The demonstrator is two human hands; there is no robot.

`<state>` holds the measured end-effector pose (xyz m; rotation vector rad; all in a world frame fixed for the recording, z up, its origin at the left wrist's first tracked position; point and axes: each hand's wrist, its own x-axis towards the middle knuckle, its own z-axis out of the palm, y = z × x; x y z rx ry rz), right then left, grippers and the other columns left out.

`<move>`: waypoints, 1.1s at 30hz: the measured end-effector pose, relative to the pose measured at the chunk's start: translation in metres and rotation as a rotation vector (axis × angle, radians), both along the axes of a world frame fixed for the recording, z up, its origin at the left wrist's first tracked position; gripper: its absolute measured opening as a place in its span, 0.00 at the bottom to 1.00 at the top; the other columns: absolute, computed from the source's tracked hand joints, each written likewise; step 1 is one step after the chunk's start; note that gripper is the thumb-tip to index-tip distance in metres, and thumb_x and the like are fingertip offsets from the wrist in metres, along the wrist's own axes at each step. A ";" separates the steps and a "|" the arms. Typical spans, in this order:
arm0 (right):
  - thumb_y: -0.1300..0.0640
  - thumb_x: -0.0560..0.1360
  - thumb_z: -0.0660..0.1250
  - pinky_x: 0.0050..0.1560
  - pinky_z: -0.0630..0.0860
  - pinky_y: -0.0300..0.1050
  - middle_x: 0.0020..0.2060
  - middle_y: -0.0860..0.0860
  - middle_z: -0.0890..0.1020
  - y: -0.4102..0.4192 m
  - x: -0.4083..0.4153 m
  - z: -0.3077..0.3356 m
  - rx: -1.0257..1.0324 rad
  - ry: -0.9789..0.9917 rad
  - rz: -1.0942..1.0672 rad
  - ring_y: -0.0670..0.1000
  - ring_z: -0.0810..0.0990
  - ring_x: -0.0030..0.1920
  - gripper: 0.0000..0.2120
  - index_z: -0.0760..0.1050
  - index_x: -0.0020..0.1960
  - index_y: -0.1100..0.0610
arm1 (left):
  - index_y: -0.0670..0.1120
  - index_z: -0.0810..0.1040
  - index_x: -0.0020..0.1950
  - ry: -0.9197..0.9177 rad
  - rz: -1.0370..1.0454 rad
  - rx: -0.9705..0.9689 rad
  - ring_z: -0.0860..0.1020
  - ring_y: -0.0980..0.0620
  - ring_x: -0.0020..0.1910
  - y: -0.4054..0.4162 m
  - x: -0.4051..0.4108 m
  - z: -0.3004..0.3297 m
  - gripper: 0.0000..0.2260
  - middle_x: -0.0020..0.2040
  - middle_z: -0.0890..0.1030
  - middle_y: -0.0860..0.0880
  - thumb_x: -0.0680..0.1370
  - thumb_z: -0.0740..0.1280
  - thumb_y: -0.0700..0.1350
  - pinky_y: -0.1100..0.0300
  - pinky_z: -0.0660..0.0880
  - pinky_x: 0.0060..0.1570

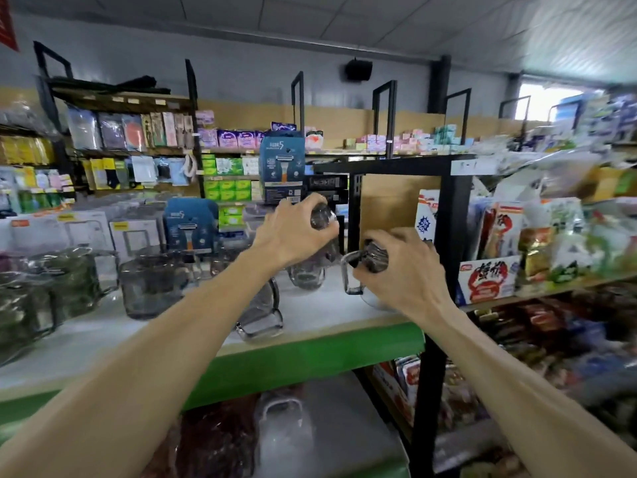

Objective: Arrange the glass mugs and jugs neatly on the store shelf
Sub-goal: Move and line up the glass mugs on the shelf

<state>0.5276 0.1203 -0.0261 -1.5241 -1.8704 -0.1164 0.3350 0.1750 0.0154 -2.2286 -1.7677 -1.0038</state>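
Observation:
My left hand grips the top of a clear glass mug held just above the white shelf. To its right, my right hand is closed over the top of a second glass mug, whose handle points left. Under my left forearm another glass mug lies tilted on the shelf. Several larger glass jugs stand in a group on the left part of the shelf. The picture is blurred.
A black upright post borders the shelf on the right, with snack packs beyond it. Boxed goods and blue razor packs stand behind the jugs. A green edge fronts the shelf; a lower shelf holds more glassware.

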 end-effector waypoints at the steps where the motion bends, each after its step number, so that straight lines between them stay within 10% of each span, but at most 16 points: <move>1: 0.37 0.69 0.67 0.62 0.72 0.59 0.67 0.55 0.74 -0.003 0.005 -0.001 0.011 0.005 -0.008 0.63 0.74 0.65 0.30 0.73 0.69 0.43 | 0.63 0.69 0.61 0.004 -0.003 -0.044 0.81 0.41 0.42 0.005 0.007 -0.004 0.25 0.45 0.81 0.45 0.68 0.56 0.73 0.46 0.80 0.45; 16: 0.35 0.68 0.66 0.63 0.74 0.53 0.62 0.51 0.80 0.003 0.022 -0.017 0.069 0.219 0.037 0.53 0.75 0.63 0.28 0.73 0.67 0.40 | 0.59 0.60 0.77 0.202 0.108 -0.324 0.77 0.35 0.61 0.009 0.040 -0.053 0.28 0.71 0.68 0.38 0.79 0.55 0.67 0.42 0.76 0.56; 22: 0.42 0.72 0.70 0.60 0.71 0.46 0.50 0.39 0.81 0.012 -0.003 0.002 0.108 0.660 0.150 0.47 0.78 0.58 0.21 0.76 0.64 0.42 | 0.49 0.76 0.65 -0.348 -0.122 0.074 0.79 0.50 0.53 -0.021 0.015 -0.033 0.25 0.52 0.79 0.48 0.82 0.50 0.63 0.55 0.72 0.50; 25: 0.38 0.67 0.70 0.58 0.79 0.54 0.49 0.42 0.84 0.013 -0.028 0.015 0.026 0.993 0.217 0.47 0.82 0.52 0.20 0.78 0.58 0.41 | 0.54 0.69 0.74 -0.688 -0.443 -0.134 0.75 0.68 0.53 -0.048 0.008 -0.026 0.22 0.61 0.76 0.55 0.81 0.59 0.60 0.71 0.68 0.49; 30: 0.42 0.72 0.71 0.51 0.82 0.59 0.50 0.54 0.85 0.008 -0.079 0.027 -0.170 1.332 0.385 0.57 0.85 0.52 0.15 0.78 0.56 0.46 | 0.55 0.66 0.75 -0.855 -0.524 -0.078 0.81 0.60 0.56 -0.064 -0.009 -0.031 0.30 0.61 0.80 0.53 0.76 0.73 0.51 0.60 0.78 0.57; 33: 0.39 0.75 0.67 0.52 0.82 0.64 0.52 0.55 0.84 0.005 -0.106 0.027 -0.302 1.325 0.475 0.58 0.84 0.52 0.17 0.76 0.58 0.47 | 0.54 0.70 0.72 -0.878 -0.423 0.074 0.78 0.67 0.56 -0.075 -0.033 -0.023 0.27 0.62 0.78 0.55 0.75 0.75 0.50 0.70 0.75 0.53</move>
